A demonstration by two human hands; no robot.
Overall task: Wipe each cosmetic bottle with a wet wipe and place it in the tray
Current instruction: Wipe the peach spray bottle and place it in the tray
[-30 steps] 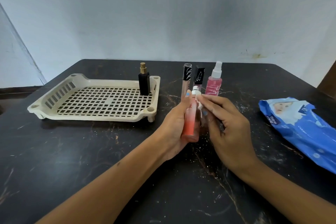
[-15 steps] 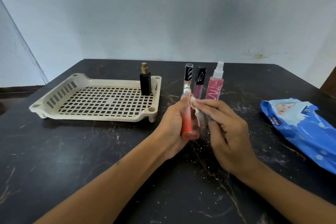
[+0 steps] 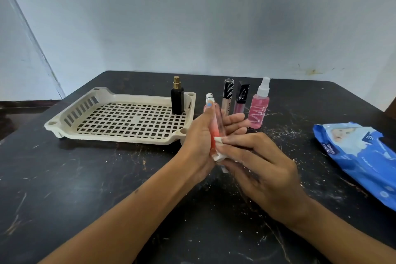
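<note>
My left hand (image 3: 200,141) grips a slim orange-pink spray bottle (image 3: 216,126) upright above the table's middle. Against the bottle's lower part my right hand (image 3: 259,167) presses a small white wet wipe (image 3: 219,152). A beige slotted tray (image 3: 120,121) lies at the left, and a black perfume bottle (image 3: 177,100) with a gold top stands in its far right corner. Behind my hands stand a beige concealer tube (image 3: 227,97), a pink lip gloss (image 3: 240,99) with a black cap and a pink spray bottle (image 3: 258,106).
A blue pack of wet wipes (image 3: 360,154) lies at the right on the black scratched table (image 3: 85,178). A pale wall stands close behind the table's far edge.
My right hand has slid the wipe down from the bottle's top to its lower part. The left hand has lifted the bottle slightly, and its white nozzle now shows.
</note>
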